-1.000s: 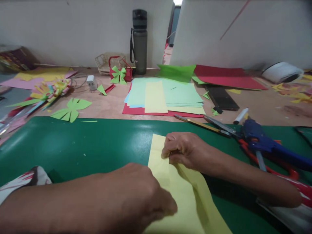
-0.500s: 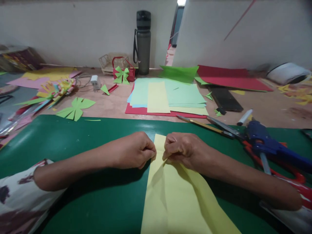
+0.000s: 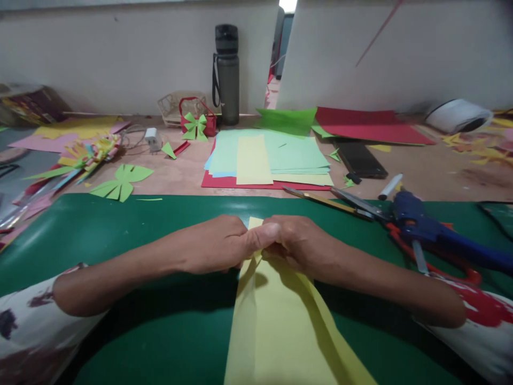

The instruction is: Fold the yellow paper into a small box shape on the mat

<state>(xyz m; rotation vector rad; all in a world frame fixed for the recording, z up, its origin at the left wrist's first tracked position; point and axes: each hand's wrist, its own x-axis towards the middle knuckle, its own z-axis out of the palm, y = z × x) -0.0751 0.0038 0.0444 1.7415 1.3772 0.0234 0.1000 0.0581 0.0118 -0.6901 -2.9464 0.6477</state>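
A long sheet of yellow paper (image 3: 288, 326) stretches from the middle of the green mat (image 3: 160, 331) down past the lower edge of the view, with a fold along its left side. Both hands grip its narrow far end. My left hand (image 3: 224, 243) is closed on the left edge, its thumb reaching across the paper toward the other hand. My right hand (image 3: 298, 243) is closed on the right edge, its fingers bent over the paper. The two hands meet over the sheet, and the fingertips beneath are hidden.
Behind the mat lie stacked coloured papers (image 3: 296, 155), a phone (image 3: 360, 158) and a dark bottle (image 3: 228, 80). To the right are scissors (image 3: 356, 203), a cutter knife (image 3: 328, 204) and a blue glue gun (image 3: 420, 219). A green paper bow (image 3: 123, 182) lies at the left.
My left hand has moved right onto the paper, its thumb now extended to meet my right hand. The fold along the left side shows more flatly. The view has shifted slightly.
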